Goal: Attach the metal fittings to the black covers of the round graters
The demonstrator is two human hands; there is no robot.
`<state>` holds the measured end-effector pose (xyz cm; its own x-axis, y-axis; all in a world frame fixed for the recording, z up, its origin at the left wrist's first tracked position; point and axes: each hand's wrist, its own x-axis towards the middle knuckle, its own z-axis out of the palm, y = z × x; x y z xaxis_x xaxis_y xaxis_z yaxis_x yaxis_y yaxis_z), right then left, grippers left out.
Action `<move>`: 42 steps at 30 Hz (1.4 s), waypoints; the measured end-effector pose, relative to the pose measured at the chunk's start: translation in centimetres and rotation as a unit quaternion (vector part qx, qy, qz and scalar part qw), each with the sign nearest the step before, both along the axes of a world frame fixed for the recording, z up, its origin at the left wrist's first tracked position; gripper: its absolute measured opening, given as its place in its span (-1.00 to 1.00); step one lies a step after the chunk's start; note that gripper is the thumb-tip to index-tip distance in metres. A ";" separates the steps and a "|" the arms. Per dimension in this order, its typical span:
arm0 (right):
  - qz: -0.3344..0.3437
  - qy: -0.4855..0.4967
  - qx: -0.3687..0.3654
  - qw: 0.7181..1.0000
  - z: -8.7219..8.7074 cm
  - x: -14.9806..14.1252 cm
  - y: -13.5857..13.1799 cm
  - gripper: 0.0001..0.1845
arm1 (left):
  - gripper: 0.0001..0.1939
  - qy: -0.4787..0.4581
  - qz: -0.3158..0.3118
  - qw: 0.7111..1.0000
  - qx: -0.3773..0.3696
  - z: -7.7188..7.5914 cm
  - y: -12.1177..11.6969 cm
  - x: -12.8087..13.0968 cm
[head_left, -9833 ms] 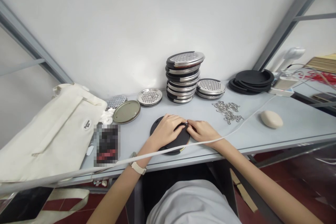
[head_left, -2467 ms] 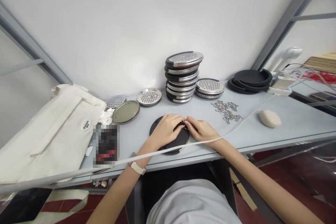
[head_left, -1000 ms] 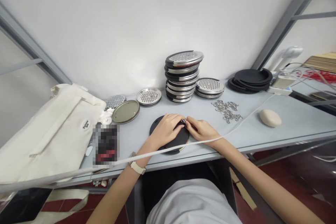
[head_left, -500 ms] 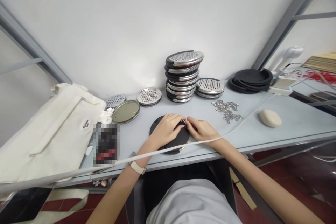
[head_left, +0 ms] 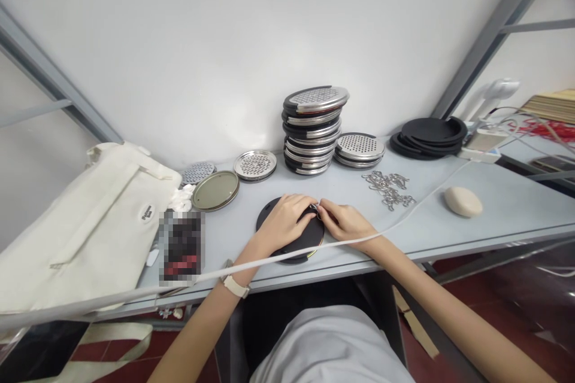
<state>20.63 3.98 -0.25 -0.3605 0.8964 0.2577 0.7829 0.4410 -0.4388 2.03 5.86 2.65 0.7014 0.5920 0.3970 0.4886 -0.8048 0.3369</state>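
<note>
A black round disc (head_left: 291, 245) lies on the table in front of me, a thin gold-coloured line showing at its lower right edge. Over its top rests my left hand (head_left: 287, 219), thumb and fingers closed at the disc's right edge. My right hand (head_left: 344, 221) pinches a small shiny wire clip (head_left: 318, 208) against that same edge; the fingertips hide most of it. To the right is a loose pile of metal wire clips (head_left: 389, 188). Behind my hands stands a tall stack of round metal graters in black holders (head_left: 313, 131).
A shorter grater stack (head_left: 359, 149) and black round holders (head_left: 429, 137) stand at the back right. Loose grater plates (head_left: 255, 164), an olive disc (head_left: 216, 190) and a cream bag (head_left: 90, 215) are at left. A white cable (head_left: 269, 259) crosses in front; a beige rounded object (head_left: 462, 201) lies right.
Both hands stay at the disc's right edge, with only a very slight shift of the right fingertips at the wire clip. Everything else is unchanged.
</note>
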 end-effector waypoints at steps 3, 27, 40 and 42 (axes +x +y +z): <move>0.001 0.001 -0.001 1.000 -0.1 0.0 0.0 -0.75 | -0.81 0.006 0.003 1.000 0.005 0.0 0.0 0.0; 0.021 0.039 -0.016 0.999 0.0 0.1 0.0 -0.74 | -0.82 0.009 -0.004 1.000 0.013 0.0 0.0 0.0; 0.019 0.044 -0.022 0.999 0.1 0.1 0.0 -0.76 | -0.83 0.014 0.005 1.000 0.017 -0.1 0.0 -0.1; 0.018 0.043 -0.022 0.999 0.1 0.1 0.0 -0.76 | -0.84 0.015 0.006 1.000 0.018 -0.1 0.0 -0.1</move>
<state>20.69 3.99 -0.17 -0.3713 0.8944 0.2492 0.7250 0.4470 -0.5240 1.95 5.86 2.55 0.7069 0.5855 0.3967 0.5076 -0.8106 0.2919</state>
